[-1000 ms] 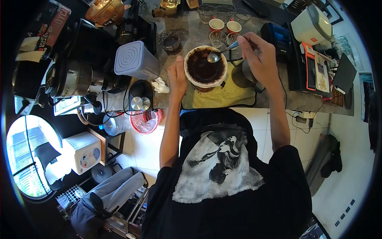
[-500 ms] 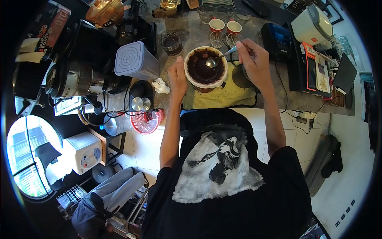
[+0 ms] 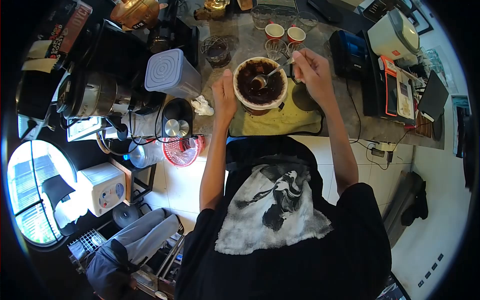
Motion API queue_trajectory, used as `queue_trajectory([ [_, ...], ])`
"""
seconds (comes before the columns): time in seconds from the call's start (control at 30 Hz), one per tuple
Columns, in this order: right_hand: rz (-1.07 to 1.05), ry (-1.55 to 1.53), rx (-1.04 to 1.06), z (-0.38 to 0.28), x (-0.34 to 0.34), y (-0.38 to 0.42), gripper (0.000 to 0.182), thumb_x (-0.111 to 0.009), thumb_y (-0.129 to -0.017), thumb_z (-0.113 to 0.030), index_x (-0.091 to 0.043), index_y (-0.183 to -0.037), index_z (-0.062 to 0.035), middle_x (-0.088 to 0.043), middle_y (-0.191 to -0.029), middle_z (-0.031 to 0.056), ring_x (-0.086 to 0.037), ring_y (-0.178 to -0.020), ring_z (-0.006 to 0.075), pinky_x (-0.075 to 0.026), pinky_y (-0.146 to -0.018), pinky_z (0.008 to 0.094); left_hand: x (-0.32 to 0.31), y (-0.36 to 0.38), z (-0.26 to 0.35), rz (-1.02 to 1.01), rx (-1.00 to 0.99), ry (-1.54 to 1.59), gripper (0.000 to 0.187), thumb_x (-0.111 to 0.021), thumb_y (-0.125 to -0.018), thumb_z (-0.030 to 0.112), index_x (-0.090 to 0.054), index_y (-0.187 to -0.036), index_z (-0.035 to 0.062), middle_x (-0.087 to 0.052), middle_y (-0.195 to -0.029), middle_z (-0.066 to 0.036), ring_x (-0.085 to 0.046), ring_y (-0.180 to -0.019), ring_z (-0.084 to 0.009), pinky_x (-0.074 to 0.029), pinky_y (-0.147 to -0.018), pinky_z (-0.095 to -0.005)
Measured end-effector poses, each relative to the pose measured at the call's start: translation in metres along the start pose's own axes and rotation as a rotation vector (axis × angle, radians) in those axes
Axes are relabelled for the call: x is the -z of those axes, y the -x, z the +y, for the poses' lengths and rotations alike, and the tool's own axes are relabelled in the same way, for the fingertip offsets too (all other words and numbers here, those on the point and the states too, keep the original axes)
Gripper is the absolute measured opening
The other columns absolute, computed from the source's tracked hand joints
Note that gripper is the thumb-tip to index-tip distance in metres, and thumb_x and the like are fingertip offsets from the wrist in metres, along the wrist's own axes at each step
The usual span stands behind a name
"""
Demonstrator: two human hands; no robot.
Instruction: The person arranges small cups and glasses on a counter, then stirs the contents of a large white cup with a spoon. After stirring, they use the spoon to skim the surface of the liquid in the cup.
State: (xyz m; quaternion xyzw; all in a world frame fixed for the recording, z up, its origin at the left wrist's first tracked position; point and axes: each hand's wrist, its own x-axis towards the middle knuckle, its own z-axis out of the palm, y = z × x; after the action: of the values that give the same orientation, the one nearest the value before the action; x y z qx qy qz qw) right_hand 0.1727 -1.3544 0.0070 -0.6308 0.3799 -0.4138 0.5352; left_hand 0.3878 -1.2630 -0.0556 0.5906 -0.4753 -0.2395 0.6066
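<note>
A white-rimmed round vessel with dark wet grounds inside stands over a yellow-green cloth. My right hand pinches the handle of a metal spoon, whose bowl dips into the dark grounds near the middle. At the vessel's left side is my left hand, fingers together and pointing up; whether it grips the rim or only rests against it is unclear. Just right of the vessel, partly behind my right hand, a dark round object lies on the cloth.
Beyond the vessel stand two red-and-white cups and several clear glasses. A lidded plastic container, crumpled tissue and dark-filled glass are to the left. At lower left, another person is visible. Cables run at right.
The spoon's bowl has moved slightly left and down within the vessel, and my right hand has shifted a little left with it. My left hand stays at the vessel's side.
</note>
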Motion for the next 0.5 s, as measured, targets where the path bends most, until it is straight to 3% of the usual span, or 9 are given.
queue_trajectory([
  [0.17,0.036,0.077,0.088,-0.028,0.005,0.001,0.031,-0.056,-0.1,-0.024,-0.06,-0.081,0.0005,-0.051,-0.059,-0.0019,-0.044,-0.058,0.0032,-0.034,-0.053,0.0244,0.001,0.0,-0.001,-0.009,0.012,0.013,0.047,-0.043,-0.106,0.026,-0.045,-0.068,-0.0014,-0.039,-0.06,0.001,-0.034,-0.06,-0.007,-0.028,-0.051,-0.0329],
  [0.27,0.059,0.258,0.145,-0.036,0.001,0.0,0.029,-0.058,-0.098,-0.023,-0.062,-0.086,0.0024,-0.055,-0.06,0.0048,-0.048,-0.057,0.0091,-0.038,-0.055,0.0284,0.002,0.0,-0.003,-0.018,0.018,-0.005,0.047,-0.042,-0.106,0.026,-0.045,-0.069,-0.0016,-0.039,-0.06,0.001,-0.033,-0.061,-0.0071,-0.028,-0.051,-0.0331],
  [0.33,0.006,0.413,0.293,-0.04,-0.005,-0.002,0.025,-0.059,-0.096,-0.021,-0.063,-0.09,0.0032,-0.057,-0.063,0.0122,-0.051,-0.055,0.019,-0.041,-0.056,0.0328,0.001,-0.001,-0.005,-0.017,0.01,-0.019,0.047,-0.042,-0.106,0.026,-0.045,-0.069,-0.0017,-0.039,-0.06,0.001,-0.033,-0.061,-0.0071,-0.028,-0.051,-0.0331],
  [0.47,-0.119,0.416,0.364,-0.047,-0.015,-0.001,0.024,-0.062,-0.095,-0.019,-0.06,-0.084,0.0018,-0.047,-0.058,0.0087,-0.045,-0.054,0.0153,-0.035,-0.053,0.0312,0.0,-0.001,-0.004,-0.004,0.02,0.02,0.047,-0.043,-0.106,0.026,-0.044,-0.068,-0.0014,-0.038,-0.06,0.002,-0.033,-0.061,-0.0072,-0.028,-0.051,-0.0329],
  [0.5,-0.142,0.475,0.415,-0.046,-0.014,-0.001,0.023,-0.062,-0.095,-0.019,-0.06,-0.084,0.0015,-0.048,-0.059,0.0108,-0.045,-0.054,0.0192,-0.036,-0.054,0.0331,-0.001,0.0,-0.002,0.002,0.022,0.021,0.047,-0.043,-0.106,0.025,-0.044,-0.068,-0.0013,-0.037,-0.061,0.002,-0.033,-0.061,-0.0071,-0.028,-0.051,-0.0327],
])
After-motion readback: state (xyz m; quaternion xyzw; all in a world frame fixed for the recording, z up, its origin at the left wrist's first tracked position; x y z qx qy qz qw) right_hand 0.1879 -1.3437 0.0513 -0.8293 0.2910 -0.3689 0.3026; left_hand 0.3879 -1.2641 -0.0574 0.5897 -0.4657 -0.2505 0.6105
